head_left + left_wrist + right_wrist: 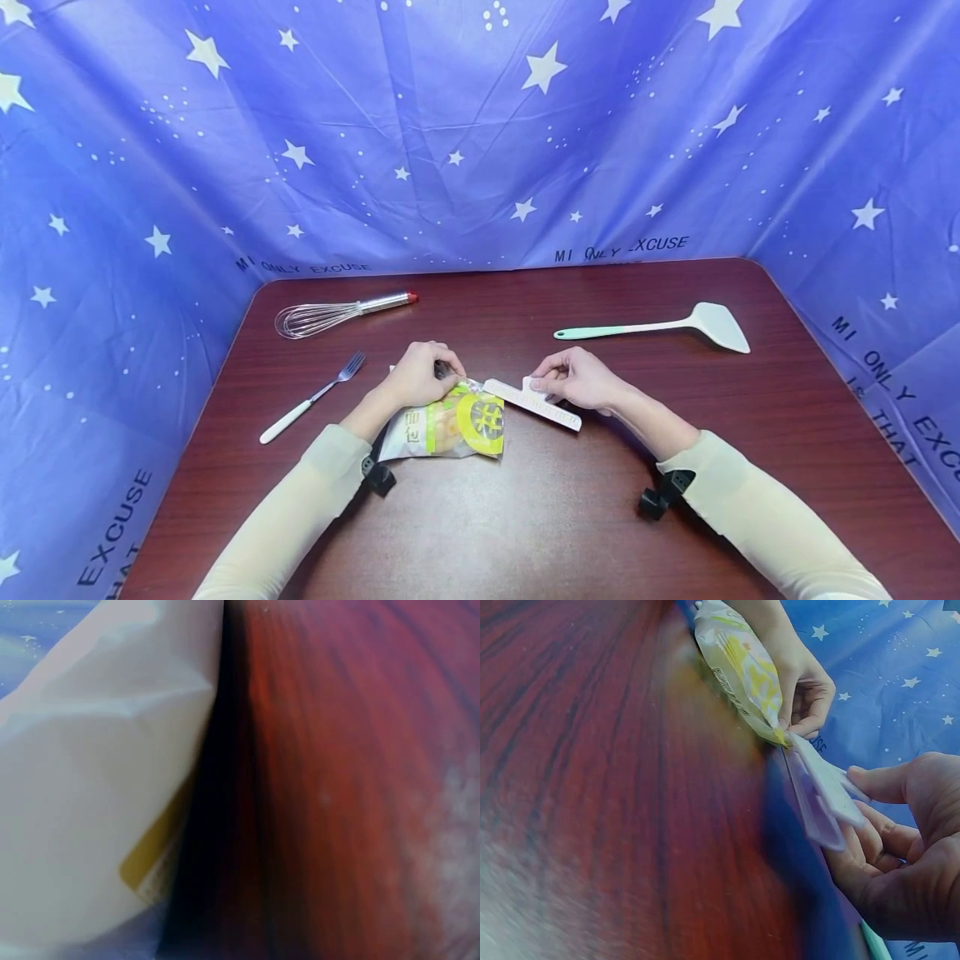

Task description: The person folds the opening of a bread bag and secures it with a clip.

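Observation:
My left hand pinches the top edge of a yellow and white snack bag near the middle of the table. In my right hand is a long white bag clip, its handle between thumb and fingers. The right wrist view shows the two bars of the clip spread apart, their far end at the corner of the bag. Whether the bag's edge lies between the bars I cannot tell. The bag's pale surface fills the left side of the left wrist view, blurred.
A wire whisk lies at the back left, and a fork with a white handle lies left of the bag. Behind my right hand is a pale green and white spatula. A starry blue curtain surrounds the dark red table.

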A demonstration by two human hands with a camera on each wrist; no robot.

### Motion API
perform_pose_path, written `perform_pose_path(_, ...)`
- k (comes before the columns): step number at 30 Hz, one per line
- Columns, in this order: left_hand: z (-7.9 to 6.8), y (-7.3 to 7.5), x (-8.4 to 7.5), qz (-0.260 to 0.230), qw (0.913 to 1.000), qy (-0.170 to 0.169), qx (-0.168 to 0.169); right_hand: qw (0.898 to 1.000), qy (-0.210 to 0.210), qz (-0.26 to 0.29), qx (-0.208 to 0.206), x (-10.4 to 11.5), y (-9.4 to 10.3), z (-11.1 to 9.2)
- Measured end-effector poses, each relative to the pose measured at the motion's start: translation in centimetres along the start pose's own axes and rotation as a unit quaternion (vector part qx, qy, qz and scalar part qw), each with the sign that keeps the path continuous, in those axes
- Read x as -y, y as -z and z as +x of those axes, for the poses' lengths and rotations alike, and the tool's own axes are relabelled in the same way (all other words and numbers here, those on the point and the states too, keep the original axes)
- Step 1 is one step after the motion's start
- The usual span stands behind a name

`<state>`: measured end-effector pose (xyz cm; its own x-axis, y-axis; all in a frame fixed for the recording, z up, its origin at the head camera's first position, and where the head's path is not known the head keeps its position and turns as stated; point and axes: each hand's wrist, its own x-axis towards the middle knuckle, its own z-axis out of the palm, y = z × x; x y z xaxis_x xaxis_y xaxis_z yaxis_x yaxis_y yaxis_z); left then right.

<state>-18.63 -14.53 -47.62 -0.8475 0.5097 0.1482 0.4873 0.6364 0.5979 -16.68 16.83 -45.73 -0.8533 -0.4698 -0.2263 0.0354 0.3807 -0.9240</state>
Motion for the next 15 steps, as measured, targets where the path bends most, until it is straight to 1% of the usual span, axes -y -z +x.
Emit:
perform_pose_path(5,0.0,0.0,0.0,0.000,1.0000,0.002,0.000,1.000,-0.008,0.004,0.002,0.0,-0.6,0.1)
perform_pose_path(8,0.0,0.0,-0.1,-0.001,1.0000,0.003,0.001,1.000,-0.007,0.001,-0.001,-0.1,-0.8,0.1)
perform_pose_path(15,-0.1,0.0,-0.1,-0.001,1.0000,0.003,-0.003,1.000,-0.017,0.022,0.000,-0.4,-1.4,0.5)
